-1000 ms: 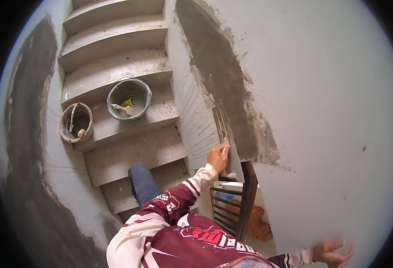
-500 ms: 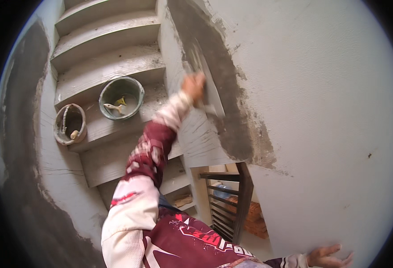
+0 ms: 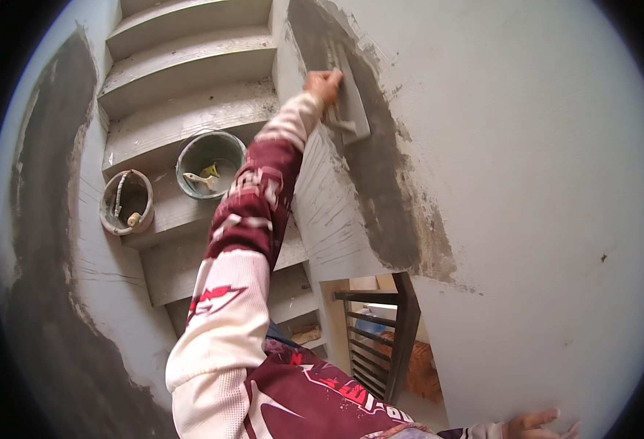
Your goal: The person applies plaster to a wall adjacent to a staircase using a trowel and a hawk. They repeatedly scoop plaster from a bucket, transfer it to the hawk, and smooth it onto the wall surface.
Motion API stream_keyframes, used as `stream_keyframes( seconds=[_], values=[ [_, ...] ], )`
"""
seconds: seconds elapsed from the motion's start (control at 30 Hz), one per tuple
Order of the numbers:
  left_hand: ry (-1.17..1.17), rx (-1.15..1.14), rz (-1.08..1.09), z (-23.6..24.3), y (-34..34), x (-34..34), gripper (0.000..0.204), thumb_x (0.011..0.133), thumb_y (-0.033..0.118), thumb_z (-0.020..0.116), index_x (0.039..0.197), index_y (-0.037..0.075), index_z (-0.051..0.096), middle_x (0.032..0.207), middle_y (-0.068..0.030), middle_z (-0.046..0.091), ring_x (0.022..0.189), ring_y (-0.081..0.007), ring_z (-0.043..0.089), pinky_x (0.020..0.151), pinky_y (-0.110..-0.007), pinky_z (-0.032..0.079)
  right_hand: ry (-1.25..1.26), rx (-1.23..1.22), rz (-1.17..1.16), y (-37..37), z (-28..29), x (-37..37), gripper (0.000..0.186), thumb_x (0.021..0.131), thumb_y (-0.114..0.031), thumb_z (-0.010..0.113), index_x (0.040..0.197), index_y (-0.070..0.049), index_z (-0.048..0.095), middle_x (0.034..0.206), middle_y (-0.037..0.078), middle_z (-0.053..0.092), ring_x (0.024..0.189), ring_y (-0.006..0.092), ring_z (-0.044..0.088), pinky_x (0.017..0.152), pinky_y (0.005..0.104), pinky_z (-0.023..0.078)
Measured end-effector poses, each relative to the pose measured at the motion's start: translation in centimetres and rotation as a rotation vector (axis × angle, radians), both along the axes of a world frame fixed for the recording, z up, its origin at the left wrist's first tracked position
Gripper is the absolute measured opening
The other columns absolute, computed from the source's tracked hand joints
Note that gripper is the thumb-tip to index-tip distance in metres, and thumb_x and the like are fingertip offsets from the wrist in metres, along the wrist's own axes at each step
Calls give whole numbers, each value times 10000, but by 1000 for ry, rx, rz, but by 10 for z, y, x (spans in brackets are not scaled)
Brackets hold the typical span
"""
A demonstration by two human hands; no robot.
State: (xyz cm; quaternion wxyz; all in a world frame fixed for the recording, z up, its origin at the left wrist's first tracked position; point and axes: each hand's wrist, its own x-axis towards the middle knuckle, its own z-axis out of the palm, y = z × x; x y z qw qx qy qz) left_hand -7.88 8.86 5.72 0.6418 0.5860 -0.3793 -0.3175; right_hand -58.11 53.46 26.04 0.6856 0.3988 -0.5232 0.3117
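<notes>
My left hand (image 3: pixel 324 85) is closed around the handle of a long, flat plastering trowel (image 3: pixel 355 110). The trowel's blade lies against a dark grey band of wet-looking plaster (image 3: pixel 389 190) running along the wall beside the stairs. Low at the right, my right hand (image 3: pixel 532 424) has its fingers stretched out by the pale wall (image 3: pixel 541 219); it holds nothing I can see. Whether its palm presses on the wall I cannot tell. Part of that hand is cut off by the picture's lower edge.
A dark green bucket (image 3: pixel 184 157) with a paintbrush (image 3: pixel 199 180) inside stands on the stairs (image 3: pixel 190 106). Left of it is a smaller pail (image 3: pixel 107 212) holding a wooden-handled tool. Another grey band (image 3: pixel 44 219) covers the left wall. Below are a dark railing (image 3: pixel 407 314) and reddish bricks (image 3: pixel 423 366).
My left hand has moved the trowel upward along the plaster band, away from me. My right hand remains by the wall, slightly lower in view. The whole view has shifted a little.
</notes>
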Motion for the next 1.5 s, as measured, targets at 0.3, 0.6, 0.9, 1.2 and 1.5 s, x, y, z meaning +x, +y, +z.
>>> stream_keyframes(
  seconds=[0.3,0.6,0.9,1.2,1.5],
  values=[
    [-177,98,-299,-70,202,-189,434,957,374,479,1239,66,599,881,-293,635,822,-427,630,757,-486,480,2,-21,-72,-1,-3,2,709,929,-630,352,1203,11,479,1238,234,431,1179,418,369,965,549,279],
    [-371,-302,85,-53,102,-122,410,955,379,531,1110,23,665,873,-197,703,664,-260,661,634,-418,516,-1,-13,-8,-4,0,1,709,924,-632,369,1201,10,486,1238,232,434,1180,416,368,974,549,271],
    [-261,-83,21,-51,96,-116,424,953,375,523,1066,-6,672,793,-163,697,662,-208,660,637,-360,530,29,21,18,-1,-1,-1,689,930,-620,367,1190,7,485,1233,220,425,1201,405,343,980,550,261],
    [-170,-48,-192,-99,286,-265,383,918,261,568,1281,139,588,757,-237,571,686,-380,561,664,-456,464,28,-52,-17,0,1,-1,672,930,-614,372,1174,-4,510,1225,232,439,1169,414,381,961,555,282],
    [133,167,-29,-76,36,-42,353,910,366,576,916,42,715,734,-147,673,686,-247,667,696,-380,522,37,-17,-65,-1,0,4,658,936,-591,376,1191,3,502,1224,236,443,1162,420,385,961,556,285]
  ],
)
